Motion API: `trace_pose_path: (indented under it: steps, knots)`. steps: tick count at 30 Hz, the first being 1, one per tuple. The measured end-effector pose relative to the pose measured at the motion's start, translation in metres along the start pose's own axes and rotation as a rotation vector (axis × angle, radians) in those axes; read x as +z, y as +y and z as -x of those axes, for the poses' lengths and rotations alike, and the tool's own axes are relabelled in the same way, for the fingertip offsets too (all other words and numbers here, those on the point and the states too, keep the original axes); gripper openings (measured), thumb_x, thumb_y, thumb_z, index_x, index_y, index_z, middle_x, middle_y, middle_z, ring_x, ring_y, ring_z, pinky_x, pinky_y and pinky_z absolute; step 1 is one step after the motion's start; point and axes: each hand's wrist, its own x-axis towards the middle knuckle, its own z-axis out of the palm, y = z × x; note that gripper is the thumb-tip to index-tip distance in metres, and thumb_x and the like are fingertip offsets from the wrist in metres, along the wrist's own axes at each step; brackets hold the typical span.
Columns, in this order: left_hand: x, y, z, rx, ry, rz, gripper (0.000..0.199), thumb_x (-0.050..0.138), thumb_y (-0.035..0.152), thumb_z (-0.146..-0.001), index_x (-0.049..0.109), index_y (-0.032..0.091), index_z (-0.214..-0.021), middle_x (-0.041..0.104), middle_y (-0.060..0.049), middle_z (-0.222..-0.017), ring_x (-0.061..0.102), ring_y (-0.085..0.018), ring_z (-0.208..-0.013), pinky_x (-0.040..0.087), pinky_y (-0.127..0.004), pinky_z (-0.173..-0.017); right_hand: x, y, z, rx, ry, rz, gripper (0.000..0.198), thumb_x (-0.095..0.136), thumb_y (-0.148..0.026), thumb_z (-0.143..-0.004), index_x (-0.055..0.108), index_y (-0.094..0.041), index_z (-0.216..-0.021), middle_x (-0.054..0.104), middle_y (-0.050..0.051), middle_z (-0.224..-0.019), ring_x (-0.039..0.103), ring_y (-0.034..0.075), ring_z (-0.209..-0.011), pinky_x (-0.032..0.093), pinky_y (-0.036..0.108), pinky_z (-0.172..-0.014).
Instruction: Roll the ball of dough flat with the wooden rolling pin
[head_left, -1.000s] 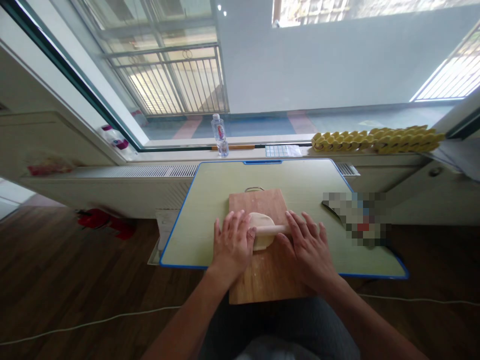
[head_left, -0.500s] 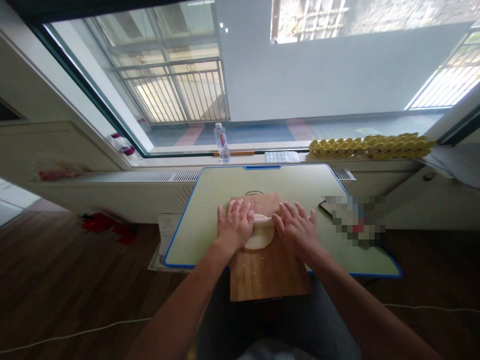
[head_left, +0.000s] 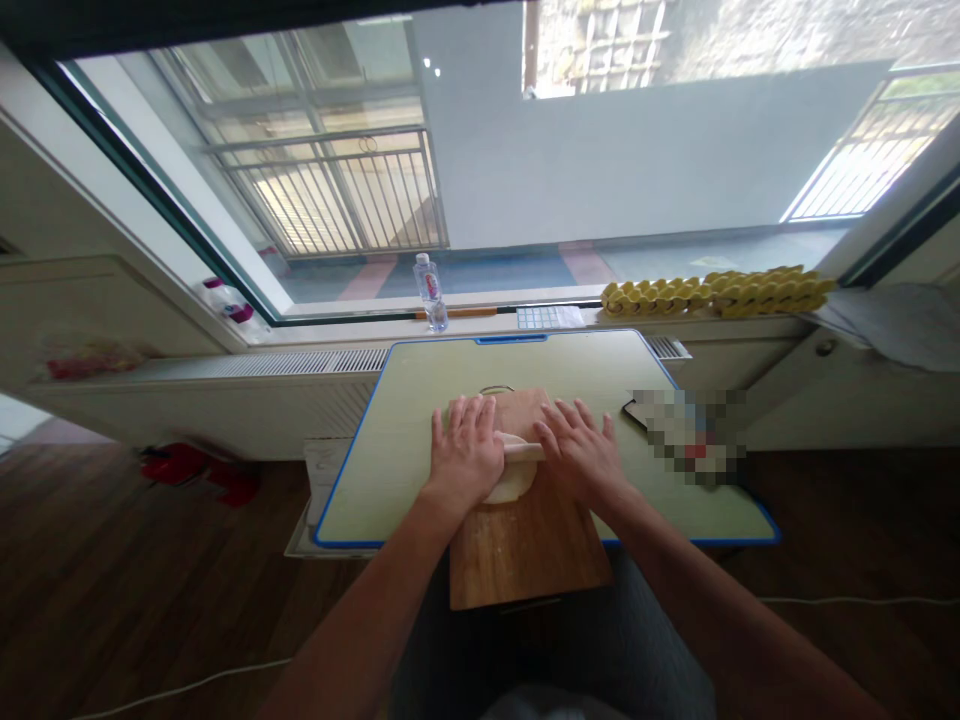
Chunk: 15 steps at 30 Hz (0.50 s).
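Observation:
A thin pale rolling pin (head_left: 524, 453) lies crosswise over a flat round of dough (head_left: 512, 484) on a wooden cutting board (head_left: 529, 555). My left hand (head_left: 466, 452) rests on the pin's left end, fingers stretched forward and spread. Over its right end lies my right hand (head_left: 583, 447), palm down and fingers apart. Only the middle of the pin shows between my hands; both ends are hidden under them. My left hand also covers the dough's left side. The board reaches past the near edge of the table, towards my lap.
The board lies on a pale green folding table (head_left: 375, 470) with a blue rim. A blurred-out flat item (head_left: 686, 435) is at the table's right. On the windowsill stand a water bottle (head_left: 431, 293) and yellow folded material (head_left: 716, 293). A red extinguisher-like object (head_left: 199, 472) lies on the floor, left.
Both hands have drawn the rolling pin slightly towards me over the dough. The whole view has shifted a little with my head.

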Motion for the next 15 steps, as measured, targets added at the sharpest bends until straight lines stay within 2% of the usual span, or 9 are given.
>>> trace_pose_path:
  steps: [3, 6, 10, 15]
  knots:
    - [0.003, -0.001, -0.022, 0.015, -0.052, 0.031, 0.057, 0.041, 0.026, -0.100, 0.050, 0.021, -0.157, 0.048, -0.011, -0.165, 0.041, -0.032, -0.153, 0.029, -0.059, -0.127, -0.002, 0.003, -0.025, 0.046, -0.026, 0.014, 0.062, 0.026, -0.056, -0.109, 0.046, -0.028, -0.160, 0.042, 0.008, -0.168, 0.029, 0.037, -0.157, 0.021, 0.070, -0.123]
    - [0.012, -0.008, -0.037, -0.010, -0.121, 0.082, 0.057, 0.043, 0.031, -0.100, 0.049, 0.024, -0.156, 0.048, -0.010, -0.165, 0.043, -0.027, -0.151, 0.032, -0.053, -0.126, -0.001, 0.006, -0.035, 0.048, -0.085, 0.039, 0.060, 0.028, -0.054, -0.108, 0.047, -0.031, -0.160, 0.042, 0.008, -0.168, 0.030, 0.040, -0.156, 0.025, 0.072, -0.120]
    - [0.022, -0.016, -0.041, -0.030, -0.215, 0.088, 0.061, 0.042, 0.045, -0.102, 0.043, 0.029, -0.160, 0.041, -0.008, -0.170, 0.037, -0.030, -0.156, 0.026, -0.061, -0.127, -0.002, 0.007, -0.024, 0.017, -0.067, 0.081, 0.059, 0.026, -0.047, -0.108, 0.043, -0.031, -0.162, 0.042, 0.007, -0.168, 0.030, 0.039, -0.156, 0.026, 0.070, -0.121]
    - [0.018, -0.014, -0.037, 0.040, -0.253, 0.074, 0.064, 0.037, 0.043, -0.103, 0.035, 0.028, -0.165, 0.033, -0.009, -0.174, 0.029, -0.034, -0.160, 0.016, -0.070, -0.128, -0.009, 0.010, -0.011, -0.002, -0.109, 0.103, 0.060, 0.029, -0.044, -0.107, 0.041, -0.030, -0.163, 0.041, 0.006, -0.169, 0.030, 0.037, -0.157, 0.026, 0.068, -0.122]
